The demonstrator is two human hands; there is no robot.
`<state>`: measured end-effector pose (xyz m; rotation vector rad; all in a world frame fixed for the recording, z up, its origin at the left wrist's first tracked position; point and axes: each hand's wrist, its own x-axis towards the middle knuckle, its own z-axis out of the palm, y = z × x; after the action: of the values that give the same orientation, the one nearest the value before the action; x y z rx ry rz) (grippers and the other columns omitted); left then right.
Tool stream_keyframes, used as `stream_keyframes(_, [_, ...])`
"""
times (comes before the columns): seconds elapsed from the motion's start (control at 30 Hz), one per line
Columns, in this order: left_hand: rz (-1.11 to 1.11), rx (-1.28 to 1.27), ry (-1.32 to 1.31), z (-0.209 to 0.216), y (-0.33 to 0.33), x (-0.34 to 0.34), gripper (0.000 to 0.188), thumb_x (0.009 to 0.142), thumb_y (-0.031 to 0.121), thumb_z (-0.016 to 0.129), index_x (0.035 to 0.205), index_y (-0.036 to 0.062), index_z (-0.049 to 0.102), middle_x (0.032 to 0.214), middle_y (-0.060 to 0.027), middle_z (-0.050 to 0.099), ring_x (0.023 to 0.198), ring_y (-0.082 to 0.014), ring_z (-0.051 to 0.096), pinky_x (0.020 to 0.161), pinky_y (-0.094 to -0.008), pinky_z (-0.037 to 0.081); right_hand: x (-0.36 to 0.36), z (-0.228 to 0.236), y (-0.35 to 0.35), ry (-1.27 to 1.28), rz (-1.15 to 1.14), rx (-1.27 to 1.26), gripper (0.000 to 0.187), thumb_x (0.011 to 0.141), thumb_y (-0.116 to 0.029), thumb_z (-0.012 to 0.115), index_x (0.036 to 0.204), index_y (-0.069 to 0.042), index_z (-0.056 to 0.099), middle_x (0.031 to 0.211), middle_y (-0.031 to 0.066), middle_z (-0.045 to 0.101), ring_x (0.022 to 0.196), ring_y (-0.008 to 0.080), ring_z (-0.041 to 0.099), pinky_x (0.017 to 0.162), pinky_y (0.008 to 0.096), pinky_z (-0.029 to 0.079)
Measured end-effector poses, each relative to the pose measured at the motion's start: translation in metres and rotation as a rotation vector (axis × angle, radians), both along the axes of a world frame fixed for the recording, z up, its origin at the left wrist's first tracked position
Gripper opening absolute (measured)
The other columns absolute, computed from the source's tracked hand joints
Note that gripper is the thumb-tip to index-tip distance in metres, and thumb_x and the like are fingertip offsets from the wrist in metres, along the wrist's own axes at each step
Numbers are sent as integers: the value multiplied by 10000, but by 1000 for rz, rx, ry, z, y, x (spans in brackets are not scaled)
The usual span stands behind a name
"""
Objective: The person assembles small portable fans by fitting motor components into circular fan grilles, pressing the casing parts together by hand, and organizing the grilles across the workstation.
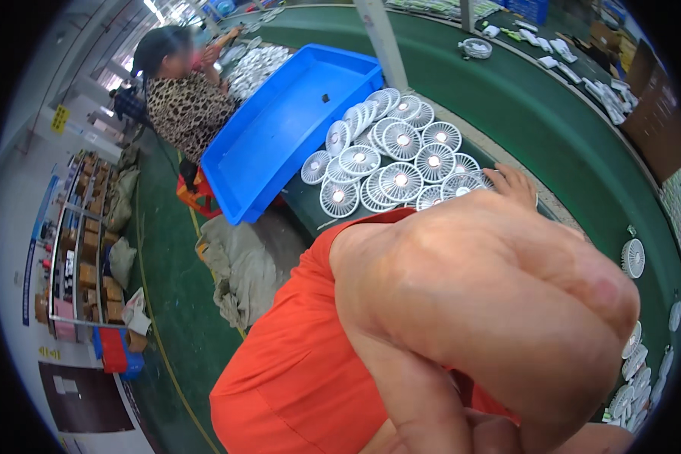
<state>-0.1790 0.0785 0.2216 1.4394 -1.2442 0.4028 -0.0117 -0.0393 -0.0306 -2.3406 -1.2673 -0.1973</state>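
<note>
From the head camera I see a heap of white round fan grilles (393,170) lying overlapped on the green conveyor belt (552,129), centre of the frame, each a slatted plastic disc with a pale hub. My bare arm fills the lower right, bent at the elbow over an orange garment (295,363). One hand (513,184) shows only as fingertips resting at the heap's right edge, touching the nearest grilles; I cannot tell which hand it is or whether it grasps anything, and the other hand is hidden.

More grilles (634,257) stand at the right rim. Upper centre, a glossy blue plastic tray (280,129) lies tilted off the belt's edge. A co-worker in a leopard-print top (185,106) sits upper left. At the left rim, shelves (83,242) hold brown cartons, with a yellow sign (60,118) above. Crumpled grey cloth (238,265) lies on the green floor.
</note>
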Motion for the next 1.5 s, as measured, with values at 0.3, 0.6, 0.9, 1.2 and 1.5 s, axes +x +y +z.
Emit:
stream_keyframes(0.3, [-46,-13,-1,0,0,16,329,951,295,556,995,-29,515,861,-158,609,679,-252,585,673,-375,504,-2,4,-1,25,-1,-2,572,732,-350,756,1242,-140,608,1359,120,489,1297,297,400,1078,495,252])
stream_keyframes(0.6, [-2,-31,2,-3,4,10,312,950,287,557,981,-21,515,850,-153,610,672,-247,581,670,-373,499,-16,23,5,2,-48,-103,499,711,-361,773,1153,-154,669,1380,132,471,1334,317,356,1111,617,153])
stream_keyframes(0.9, [250,21,17,1,16,-13,296,949,280,559,968,-13,515,838,-148,611,666,-242,578,667,-372,493,-18,11,7,83,-11,53,476,598,-219,848,1031,-102,688,1373,120,497,1337,326,379,1093,618,201])
stream_keyframes(1.2, [329,41,34,2,17,-19,280,948,272,560,954,-5,516,827,-142,612,659,-237,575,664,-370,488,-28,25,10,80,-47,-2,382,607,-172,833,952,-71,701,1430,145,431,1370,334,326,1097,643,165])
stream_keyframes(1.5, [329,39,43,0,7,-19,265,946,264,561,940,4,516,815,-137,614,652,-231,572,661,-369,483,-21,17,8,110,-33,35,254,673,-133,786,887,-34,693,1404,158,470,1374,331,329,1126,582,160])
